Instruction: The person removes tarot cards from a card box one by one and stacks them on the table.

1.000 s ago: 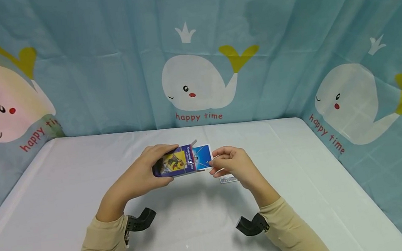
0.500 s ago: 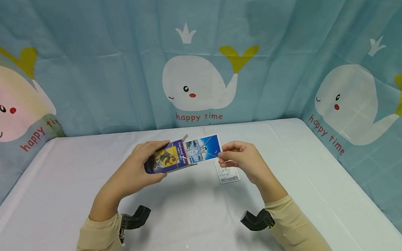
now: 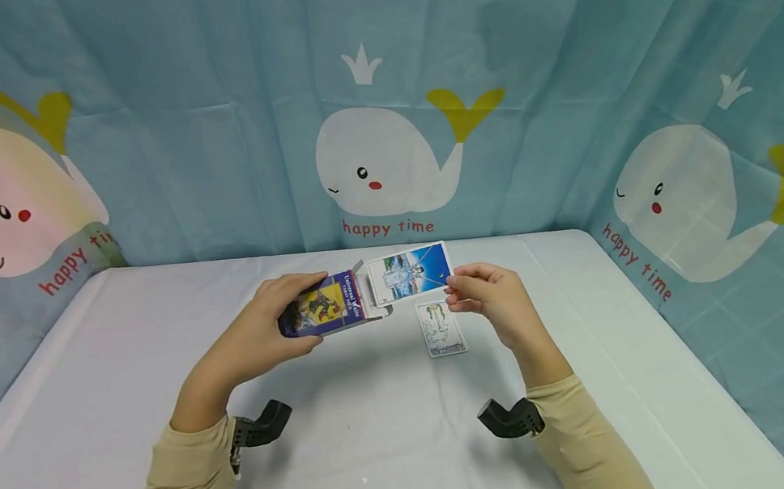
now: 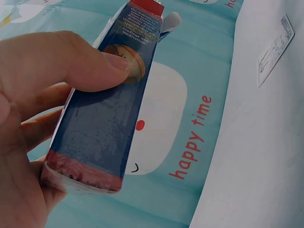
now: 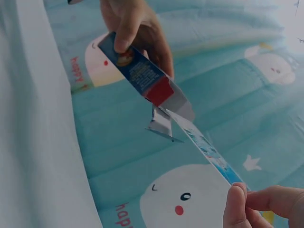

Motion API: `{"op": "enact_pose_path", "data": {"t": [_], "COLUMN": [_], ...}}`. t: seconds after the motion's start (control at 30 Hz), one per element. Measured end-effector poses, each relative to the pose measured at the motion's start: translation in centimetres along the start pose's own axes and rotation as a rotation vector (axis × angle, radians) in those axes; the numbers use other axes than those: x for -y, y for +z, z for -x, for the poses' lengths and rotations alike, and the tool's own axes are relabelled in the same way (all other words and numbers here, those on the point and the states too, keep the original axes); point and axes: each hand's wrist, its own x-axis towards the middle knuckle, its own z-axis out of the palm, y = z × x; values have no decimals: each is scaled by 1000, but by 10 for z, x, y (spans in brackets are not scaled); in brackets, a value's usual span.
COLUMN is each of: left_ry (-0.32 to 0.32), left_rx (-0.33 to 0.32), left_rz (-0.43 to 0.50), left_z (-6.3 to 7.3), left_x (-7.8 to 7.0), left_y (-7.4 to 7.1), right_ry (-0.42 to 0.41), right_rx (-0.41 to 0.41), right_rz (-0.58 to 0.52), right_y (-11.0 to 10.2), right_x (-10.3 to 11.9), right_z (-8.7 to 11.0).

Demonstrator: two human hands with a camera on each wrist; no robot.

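A blue and purple tarot card box [image 3: 319,306] is held above the table in my left hand [image 3: 275,321], thumb on one side and fingers on the other. Its flaps stand open at the right end. My right hand [image 3: 490,298] pinches a blue picture card [image 3: 410,272] by its right edge. In the head view that card's left end lies close to the box mouth; the right wrist view shows the card [image 5: 209,149] reaching to the box's open end. Below it, a second card [image 3: 441,329] with a pale line drawing lies flat on the table.
The table [image 3: 358,444] has a white cloth. Behind and beside it hangs a blue curtain [image 3: 222,175] with whale prints. A black wrist camera [image 3: 263,423] is strapped on the left wrist, another [image 3: 510,417] on the right.
My right hand has drawn the picture card out of the box, moving right and slightly up. My left hand with the box has shifted a little left and up. The card on the table is now uncovered.
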Motion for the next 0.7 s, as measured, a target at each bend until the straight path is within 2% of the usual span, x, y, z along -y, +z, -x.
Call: {"op": "enact_pose_path", "data": {"t": [0.2,0.5,0.7], "left_ry": [1,0,-2], "left_rx": [-1,-2,0], "left_rz": [-2,5,8], "left_z": [0,1,0], "left_x": [-1,-1,-1], "left_y": [0,0,0], "right_ry": [-12,-10,-4], "right_rx": [-23,-105,-119], "right_rz": [-31,-78,-84], "right_y": [-5,-12,-19], "right_x": [2,4,1], "right_z": [-1,-3,-7]}}
